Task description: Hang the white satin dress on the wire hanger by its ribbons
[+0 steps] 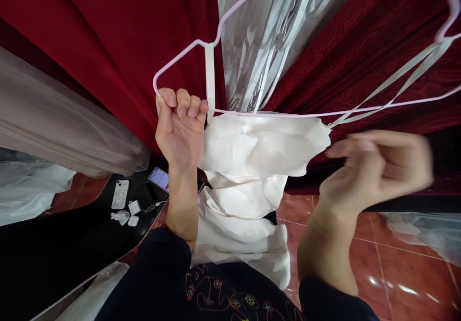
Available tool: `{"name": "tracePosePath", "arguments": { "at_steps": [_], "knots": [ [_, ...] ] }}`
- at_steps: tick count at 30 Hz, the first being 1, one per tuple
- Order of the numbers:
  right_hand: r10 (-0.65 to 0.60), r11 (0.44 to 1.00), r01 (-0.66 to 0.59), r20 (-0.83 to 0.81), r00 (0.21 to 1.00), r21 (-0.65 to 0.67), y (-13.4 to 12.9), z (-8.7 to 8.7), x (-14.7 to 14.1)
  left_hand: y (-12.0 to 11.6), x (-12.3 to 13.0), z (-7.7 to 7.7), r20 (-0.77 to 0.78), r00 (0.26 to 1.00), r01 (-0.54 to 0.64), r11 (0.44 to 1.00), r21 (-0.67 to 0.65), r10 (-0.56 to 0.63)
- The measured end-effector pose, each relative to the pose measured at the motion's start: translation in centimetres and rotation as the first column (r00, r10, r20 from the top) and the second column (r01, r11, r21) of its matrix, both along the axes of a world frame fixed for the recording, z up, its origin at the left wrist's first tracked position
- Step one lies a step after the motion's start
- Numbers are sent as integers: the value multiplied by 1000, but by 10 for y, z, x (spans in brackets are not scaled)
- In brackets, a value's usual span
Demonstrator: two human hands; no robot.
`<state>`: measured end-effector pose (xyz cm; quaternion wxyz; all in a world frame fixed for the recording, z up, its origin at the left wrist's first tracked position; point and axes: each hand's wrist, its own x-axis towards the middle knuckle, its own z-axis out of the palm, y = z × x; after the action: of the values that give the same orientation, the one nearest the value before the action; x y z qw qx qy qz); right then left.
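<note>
A pale pink hanger (288, 115) spans the upper view, its lower bar running to the right edge. My left hand (182, 124) has its fingers wrapped round the hanger's left corner. From the hanger hangs a white ruffled garment (248, 201); one strap (210, 78) loops over the hanger beside my left hand, and another strap (399, 78) stretches over its right side. Below that right strap, near the garment's upper right edge, is my right hand (374, 167), blurred, with curled fingers; whether it touches the fabric is unclear.
Dark red fabric (118, 38) and a sheer grey curtain (65, 110) hang behind. At left, a black surface (72, 234) bears a white phone (120, 194), a lit phone (159, 178) and a charger (134, 208). Red floor tiles (396, 263) show below.
</note>
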<state>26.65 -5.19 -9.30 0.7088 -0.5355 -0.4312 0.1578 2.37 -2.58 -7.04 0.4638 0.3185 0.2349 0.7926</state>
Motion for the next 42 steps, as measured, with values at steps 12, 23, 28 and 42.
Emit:
{"name": "tracePosePath", "arguments": {
  "at_steps": [12,23,28,42],
  "knots": [
    [486,873,-280,-661,572,400,28,19,-31,2,-1,-11,-39,999,21,999,-26,-22],
    [518,854,-356,-555,651,379,43,-2,-28,-29,1,-11,-655,756,-58,993,-103,-24],
    [529,842,-341,-520,671,417,44,-8,-30,-45,-2,29,-768,640,-119,990,-71,22],
    [499,856,-309,-505,705,414,43,-1,-37,-26,-25,18,-528,752,-463,886,4,395]
  ]
}}
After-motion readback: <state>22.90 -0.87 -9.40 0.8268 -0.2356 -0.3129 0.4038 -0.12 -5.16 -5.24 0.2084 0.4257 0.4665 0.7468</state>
